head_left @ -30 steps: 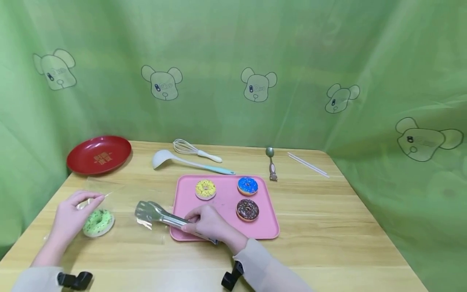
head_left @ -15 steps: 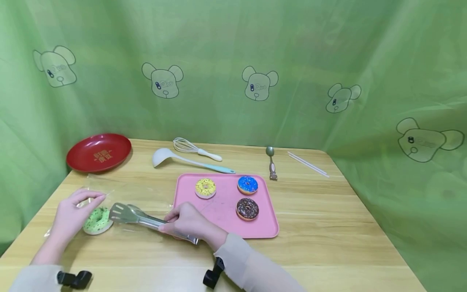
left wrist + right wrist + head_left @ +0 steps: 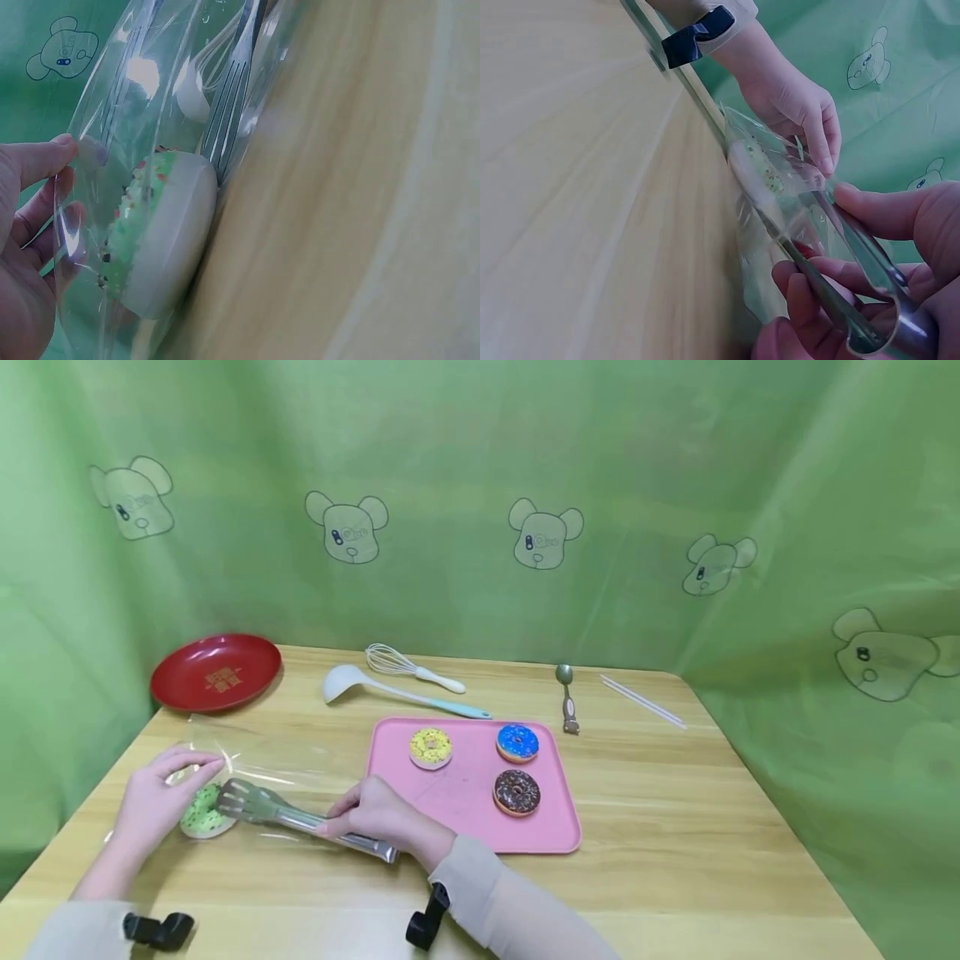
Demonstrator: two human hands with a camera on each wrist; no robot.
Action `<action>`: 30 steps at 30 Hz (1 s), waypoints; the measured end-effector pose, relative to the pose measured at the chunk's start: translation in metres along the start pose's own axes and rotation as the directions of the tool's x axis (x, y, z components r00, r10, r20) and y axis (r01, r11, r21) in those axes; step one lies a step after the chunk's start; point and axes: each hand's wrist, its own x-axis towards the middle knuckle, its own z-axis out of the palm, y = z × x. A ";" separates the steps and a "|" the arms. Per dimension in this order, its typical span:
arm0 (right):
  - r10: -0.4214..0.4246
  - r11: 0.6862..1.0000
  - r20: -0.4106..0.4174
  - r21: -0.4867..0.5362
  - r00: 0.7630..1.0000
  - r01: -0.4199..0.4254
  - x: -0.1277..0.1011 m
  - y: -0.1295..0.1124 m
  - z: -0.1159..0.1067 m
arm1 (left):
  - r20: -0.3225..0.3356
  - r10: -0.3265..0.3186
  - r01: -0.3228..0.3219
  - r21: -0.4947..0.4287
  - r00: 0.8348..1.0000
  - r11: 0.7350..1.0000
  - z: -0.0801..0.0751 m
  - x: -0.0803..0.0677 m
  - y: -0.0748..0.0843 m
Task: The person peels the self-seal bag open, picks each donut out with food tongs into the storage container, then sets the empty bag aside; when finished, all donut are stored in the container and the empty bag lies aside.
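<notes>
A green-frosted toy donut [image 3: 204,814] lies inside a clear plastic bag [image 3: 82,300] at the table's left. My left hand [image 3: 159,793] pinches the upper film of that bag between thumb and fingers, lifting it over the donut. My right hand [image 3: 378,814] grips metal tongs [image 3: 300,818] near the middle, their slotted ends inside the bag. In the left wrist view, one slotted end [image 3: 227,112] reaches the donut's pale base, while the other stands above. The tong arms are spread apart in the right wrist view.
A pink tray [image 3: 465,835] holds yellow, blue and chocolate donuts. Behind lie a ladle [image 3: 345,681], a whisk [image 3: 386,660], a spoon [image 3: 566,693] and white straws [image 3: 643,702]. A red plate [image 3: 247,681] sits back left, near the green curtain [image 3: 450,427].
My right hand has carried the tongs leftward from beside the tray, bringing their ends into the bag and up to the green donut. The left hand keeps its pinch on the film.
</notes>
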 end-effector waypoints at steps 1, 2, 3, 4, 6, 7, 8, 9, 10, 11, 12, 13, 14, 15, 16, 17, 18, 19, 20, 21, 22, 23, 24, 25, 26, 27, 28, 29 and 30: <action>0.001 1.000 -0.001 0.007 1.000 -0.001 0.001 0.000 0.000 | 0.005 -0.009 0.009 -0.002 1.000 1.000 -0.001 0.000 0.000; 0.004 1.000 -0.001 0.017 1.000 -0.004 0.002 0.001 0.000 | 0.008 -0.015 0.015 -0.003 1.000 1.000 -0.001 0.001 0.000; 0.006 1.000 0.000 0.026 1.000 -0.006 0.002 0.001 0.001 | 0.009 -0.012 0.012 -0.002 1.000 1.000 -0.001 0.001 0.000; 0.010 0.999 0.003 0.037 1.000 -0.010 0.003 0.001 0.001 | 0.009 -0.004 0.004 -0.002 1.000 1.000 -0.001 0.001 0.000; 0.013 0.998 0.009 0.058 1.000 -0.014 0.005 0.001 0.002 | -0.001 0.024 -0.024 0.012 1.000 1.000 -0.001 0.001 0.000; 0.018 0.997 0.011 0.071 1.000 -0.019 0.006 0.001 0.003 | -0.007 0.037 -0.037 0.021 0.999 0.999 -0.001 0.000 0.000; 0.022 0.996 0.015 0.084 1.000 -0.023 0.006 0.001 0.003 | -0.016 0.054 -0.054 0.029 0.998 0.998 0.000 0.000 0.000; 0.024 0.995 0.020 0.092 1.000 -0.026 0.007 0.001 0.004 | -0.024 0.071 -0.071 0.038 0.997 0.997 0.000 0.000 0.000; 0.027 0.995 0.024 0.100 0.999 -0.029 0.008 0.001 0.004 | -0.031 0.082 -0.081 0.043 0.996 0.996 0.000 -0.001 0.000; 0.028 0.994 0.027 0.104 0.999 -0.031 0.009 0.001 0.005 | -0.038 0.091 -0.090 0.049 0.995 0.995 0.000 -0.001 -0.001; 0.028 0.994 0.030 0.104 0.999 -0.031 0.010 0.001 0.005 | -0.044 0.097 -0.095 0.049 0.994 0.994 0.000 -0.001 -0.001; 0.027 0.995 0.033 0.100 0.999 -0.030 0.011 0.000 0.005 | -0.048 0.097 -0.095 0.049 0.994 0.994 0.000 -0.001 -0.001; 0.024 0.995 0.038 0.095 0.999 -0.027 0.012 0.000 0.006 | -0.051 0.097 -0.094 0.047 0.994 0.994 0.000 -0.001 -0.001; 0.023 0.996 0.041 0.090 0.999 -0.026 0.012 0.000 0.006 | -0.051 0.087 -0.085 0.045 0.995 0.995 -0.001 -0.001 -0.001; 0.021 0.996 0.043 0.082 0.999 -0.024 0.013 -0.001 0.006 | -0.048 0.072 -0.070 0.038 0.996 0.997 -0.001 -0.002 -0.001; 0.019 0.997 0.043 0.075 0.999 -0.023 0.013 -0.001 0.007 | -0.048 0.064 -0.062 0.040 0.997 0.997 -0.002 -0.002 -0.001; 0.017 0.997 0.044 0.069 0.999 -0.021 0.014 -0.001 0.007 | -0.047 0.056 -0.054 0.041 0.997 0.998 -0.002 -0.002 -0.001; 0.017 0.998 0.043 0.063 0.999 -0.019 0.014 -0.001 0.007 | -0.047 0.050 -0.048 0.043 0.998 0.998 -0.003 -0.002 -0.001; 0.015 0.998 0.041 0.060 0.999 -0.018 0.014 -0.001 0.007 | -0.049 0.049 -0.047 0.041 0.998 0.998 -0.003 -0.002 -0.002; 0.014 0.998 0.037 0.052 0.999 -0.016 0.014 -0.001 0.008 | -0.052 0.048 -0.046 0.040 0.998 0.998 -0.003 -0.002 -0.002; 0.013 0.999 0.035 0.046 0.999 -0.015 0.014 -0.001 0.007 | -0.055 0.051 -0.049 0.039 0.997 0.998 -0.004 -0.002 -0.003; 0.012 0.999 0.034 0.043 0.999 -0.014 0.014 -0.001 0.007 | -0.059 0.056 -0.054 0.038 0.997 0.998 -0.004 -0.002 -0.004; 0.011 0.999 0.032 0.040 0.999 -0.012 0.014 -0.001 0.007 | -0.062 0.055 -0.054 0.031 0.997 0.998 -0.004 -0.002 -0.004; 0.011 0.999 0.032 0.037 0.999 -0.012 0.014 -0.001 0.007 | -0.066 0.055 -0.054 0.022 0.996 0.998 -0.005 -0.002 -0.005; 0.011 0.999 0.034 0.037 0.999 -0.012 0.013 -0.001 0.007 | -0.066 0.050 -0.049 0.014 0.997 0.999 -0.005 -0.002 -0.006; 0.012 0.999 0.036 0.037 0.999 -0.013 0.013 -0.001 0.007 | -0.064 0.043 -0.042 0.009 0.997 0.999 -0.006 -0.003 -0.006; 0.014 0.999 0.041 0.043 0.999 -0.015 0.013 -0.001 0.007 | -0.062 0.037 -0.036 0.005 0.997 0.999 -0.006 -0.003 -0.006; 0.016 0.999 0.044 0.049 0.999 -0.018 0.013 -0.001 0.007 | -0.059 0.031 -0.031 0.000 0.998 1.000 -0.006 -0.003 -0.007; 0.017 0.999 0.047 0.051 0.999 -0.020 0.013 0.000 0.007 | -0.059 0.026 -0.026 -0.001 0.998 1.000 -0.006 -0.003 -0.008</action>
